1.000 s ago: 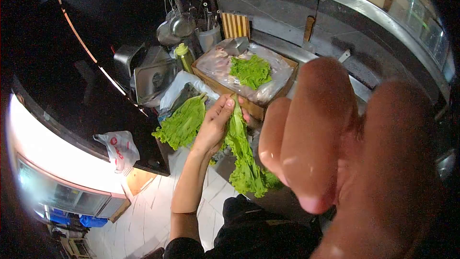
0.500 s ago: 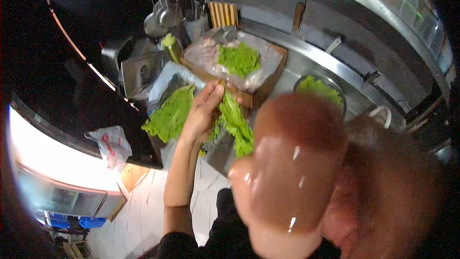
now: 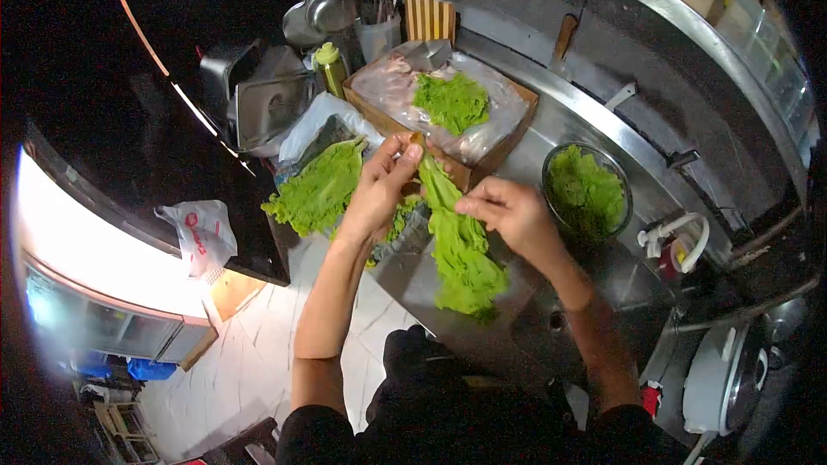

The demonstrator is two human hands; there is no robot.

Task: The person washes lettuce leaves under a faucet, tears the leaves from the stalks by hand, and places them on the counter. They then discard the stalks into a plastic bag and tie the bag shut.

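A long green lettuce leaf [image 3: 461, 245] hangs between my two hands over the counter. My left hand [image 3: 383, 185] pinches its browned stem end at the top. Lower down, my right hand [image 3: 508, 211] has thumb and fingers closed on the leaf's edge. To the left of my left hand, a larger bunch of lettuce [image 3: 323, 185] lies on plastic wrapping. A round bowl [image 3: 627, 207] holding green leaves stands to the right of my right hand. Beyond my hands, another lettuce leaf [image 3: 452, 103] rests on top of a plastic-lined cardboard box [image 3: 508, 133].
A green-capped squeeze bottle [image 3: 330, 71] stands beside the box, near metal pans [image 3: 274, 103]. A knife [image 3: 620, 96] is at the back wall. A white cooker [image 3: 715, 379] sits at the right, and a plastic bag [image 3: 198, 237] at the left.
My right hand, large and blurred near the camera before, has come down to the lettuce leaf and grips its edge. My left hand still holds the stem end. The view has shifted slightly.
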